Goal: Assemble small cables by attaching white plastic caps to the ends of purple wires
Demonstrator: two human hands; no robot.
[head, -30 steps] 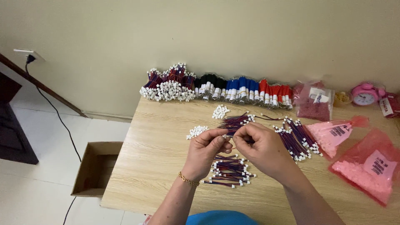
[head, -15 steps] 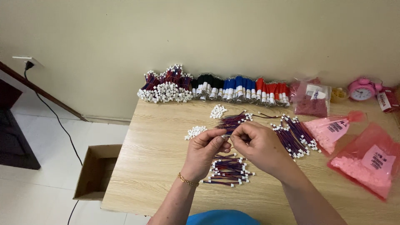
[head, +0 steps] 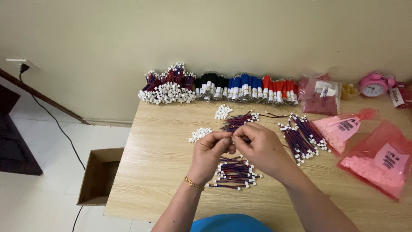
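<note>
Wire leads, thin and red-and-blue, are pinched between the fingertips of both hands just above the middle of a light wooden table. The left hand, with a gold bracelet at the wrist, closes thumb and fingers on the near end; the right hand meets it fingertip to fingertip, fingers curled shut on the same leads. What sits at the tips is too small to tell.

Directly below the hands lies a loose heap of finished leads with white connectors. Just beyond the fingers, a fan of bare leads spreads toward the wall, flanked by two small piles of white connector housings, one near the left hand and one farther back. A larger bundle of capped leads rests to the right, near two pink plastic bags of small parts.

Along the table's back edge runs a row of bundled wires in maroon, black, blue and red, ending near a pink alarm clock. An open cardboard box stands on the floor to the left.
</note>
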